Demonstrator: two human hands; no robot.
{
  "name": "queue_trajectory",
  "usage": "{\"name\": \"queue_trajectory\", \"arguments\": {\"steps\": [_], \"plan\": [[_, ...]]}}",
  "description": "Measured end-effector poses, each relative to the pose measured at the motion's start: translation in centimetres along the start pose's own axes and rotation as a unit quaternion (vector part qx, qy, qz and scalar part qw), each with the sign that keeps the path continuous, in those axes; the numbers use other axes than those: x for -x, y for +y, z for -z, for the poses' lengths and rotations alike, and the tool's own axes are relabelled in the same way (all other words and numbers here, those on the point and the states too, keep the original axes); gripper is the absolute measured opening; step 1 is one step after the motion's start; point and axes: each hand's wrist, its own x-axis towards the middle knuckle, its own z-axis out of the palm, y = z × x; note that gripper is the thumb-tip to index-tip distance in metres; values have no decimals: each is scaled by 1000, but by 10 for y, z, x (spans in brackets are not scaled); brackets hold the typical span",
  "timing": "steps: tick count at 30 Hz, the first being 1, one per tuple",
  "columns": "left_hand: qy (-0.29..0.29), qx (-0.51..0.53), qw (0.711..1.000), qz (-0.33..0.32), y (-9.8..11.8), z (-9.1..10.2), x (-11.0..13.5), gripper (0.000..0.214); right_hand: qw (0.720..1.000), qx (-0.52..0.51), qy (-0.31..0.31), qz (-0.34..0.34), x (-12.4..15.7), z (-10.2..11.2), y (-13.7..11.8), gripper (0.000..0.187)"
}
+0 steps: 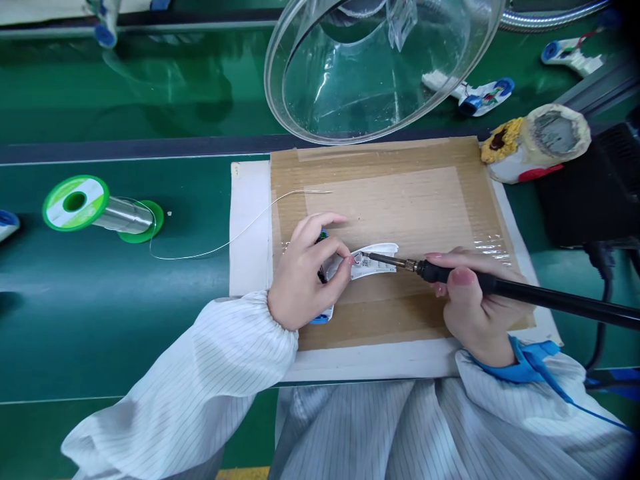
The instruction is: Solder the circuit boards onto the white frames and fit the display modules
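Soldering iron (500, 288) in right hand (475, 307) apparently touching white part (375, 265) in left hand (305, 273)

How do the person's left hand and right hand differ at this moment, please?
The left hand grips a white plastic device, while the right hand holds a black-handled soldering iron like a pen. The left wrist shows only a striped sleeve; the right wrist has a blue strap. Both hands are bare and sit over a cardboard mat.

I'm looking forward and down from the single camera on the person's head, facing the cardboard mat (390, 167). I'm viewing it from close above, with the green workbench (115, 100) showing beyond and beside it.
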Motion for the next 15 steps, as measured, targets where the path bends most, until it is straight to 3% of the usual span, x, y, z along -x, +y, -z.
{"name": "queue_trajectory", "arguments": {"steps": [11, 15], "plan": [[-4, 0, 1000, 6, 1, 1, 1, 12, 1000, -18, -4, -10, 2, 0, 2, 14], [-4, 1, 1000, 3, 0, 1, 1, 11, 998, -22, 61, -22, 1, -1, 1, 18]]}}
